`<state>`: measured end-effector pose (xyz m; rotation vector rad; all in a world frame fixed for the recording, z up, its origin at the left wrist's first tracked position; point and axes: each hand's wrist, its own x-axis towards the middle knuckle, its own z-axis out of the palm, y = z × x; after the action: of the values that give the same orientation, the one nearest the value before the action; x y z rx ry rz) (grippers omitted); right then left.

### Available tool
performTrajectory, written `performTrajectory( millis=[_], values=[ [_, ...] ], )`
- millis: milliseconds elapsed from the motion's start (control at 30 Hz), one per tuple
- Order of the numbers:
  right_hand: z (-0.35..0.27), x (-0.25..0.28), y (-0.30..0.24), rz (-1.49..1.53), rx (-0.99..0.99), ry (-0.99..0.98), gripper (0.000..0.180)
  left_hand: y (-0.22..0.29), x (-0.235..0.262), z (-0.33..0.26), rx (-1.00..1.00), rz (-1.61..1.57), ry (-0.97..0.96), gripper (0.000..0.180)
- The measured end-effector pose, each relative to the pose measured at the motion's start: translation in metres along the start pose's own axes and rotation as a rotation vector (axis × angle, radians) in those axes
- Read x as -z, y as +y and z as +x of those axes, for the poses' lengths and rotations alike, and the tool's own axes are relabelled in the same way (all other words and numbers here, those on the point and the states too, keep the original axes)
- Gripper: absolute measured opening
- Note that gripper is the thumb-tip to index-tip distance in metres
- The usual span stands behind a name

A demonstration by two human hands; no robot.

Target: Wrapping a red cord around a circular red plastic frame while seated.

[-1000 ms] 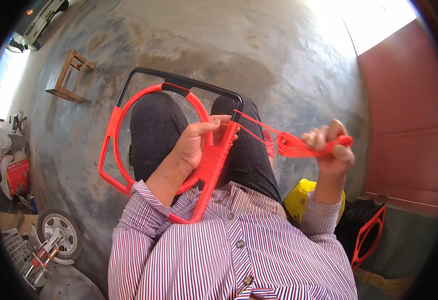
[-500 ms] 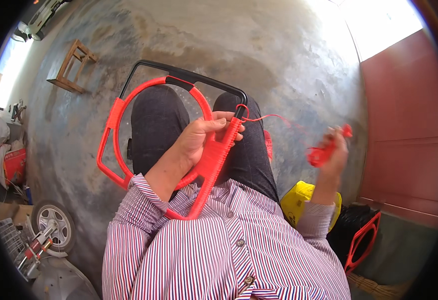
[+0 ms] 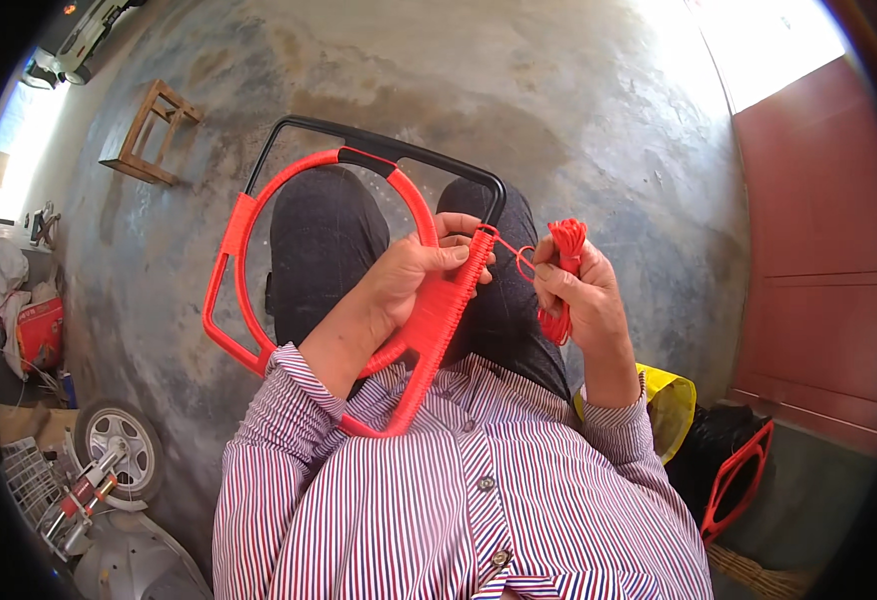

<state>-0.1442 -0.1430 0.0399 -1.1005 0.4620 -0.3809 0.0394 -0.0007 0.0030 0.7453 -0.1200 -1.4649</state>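
A black frame (image 3: 364,137) with a ring and side bars, mostly wrapped in red cord (image 3: 456,297), rests across my lap. My left hand (image 3: 406,275) is closed around its right side bar, just below the black part still showing at the upper corner. My right hand (image 3: 581,295) grips a bundle of red cord (image 3: 568,248), right of the frame. A short length of cord with a small loop (image 3: 525,262) runs from the top of the wrapped bar to my right fingers. The left fingertips are partly hidden behind the bar.
A wooden stool (image 3: 149,133) lies on the concrete floor at far left. A wheel (image 3: 119,450) and scooter parts are at lower left. By my right side are a yellow bag (image 3: 671,405), a black bag (image 3: 711,465) and another red frame (image 3: 734,480). A red door (image 3: 809,270) stands right.
My right hand has come inward and left with the cord bundle, close to the frame. The cord that stretched out in a long strand is now short and looped. My left hand keeps its hold.
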Motion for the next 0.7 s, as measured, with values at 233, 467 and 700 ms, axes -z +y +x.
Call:
performTrajectory(
  millis=[233, 467, 700],
  values=[
    [-0.001, 0.028, -0.008, 0.162, -0.002, 0.158, 0.018, -0.001, 0.001, 0.002, 0.029, 0.018, 0.004, 0.027],
    [-0.005, 0.060, -0.025, 0.049, 0.124, 0.346, 0.054, 0.000, -0.003, 0.000, 0.014, 0.020, 0.081, 0.028],
    [-0.013, 0.023, 0.001, -0.837, 0.008, -0.324, 0.035, 0.009, 0.008, -0.004, 0.068, 0.053, 0.012, 0.025]
  ],
)
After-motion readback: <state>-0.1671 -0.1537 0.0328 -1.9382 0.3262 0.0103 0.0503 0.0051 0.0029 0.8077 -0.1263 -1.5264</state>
